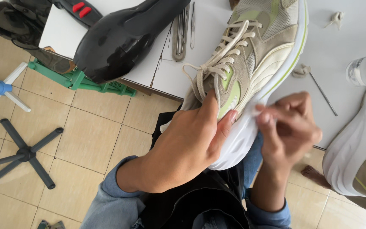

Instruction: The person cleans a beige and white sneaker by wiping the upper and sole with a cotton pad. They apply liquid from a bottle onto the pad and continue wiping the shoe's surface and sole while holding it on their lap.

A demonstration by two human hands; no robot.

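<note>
Two hands: both on one beige sneaker (250, 63)
Left hand (187, 144): wrapped around sneaker's toe
Right hand (289, 127): fingers pinched narrow against white sole (242, 135)

**Beige sneaker, held at table edge**

Beige-and-cream mesh sneaker (250, 55) with pale green accents, cream laces tied, thick white sole. Tilted on its side, toe toward the viewer and heel up over the white table (339, 46). Gripped at the toe by the left hand (187, 148); sole edge touched by the right hand (289, 127).

The sneaker (250, 55) is beige mesh and suede with lime-green accents and a white sole; at ten o'clock sits a glossy black shoe form (119, 38); beige floor tiles (90, 135).
</note>
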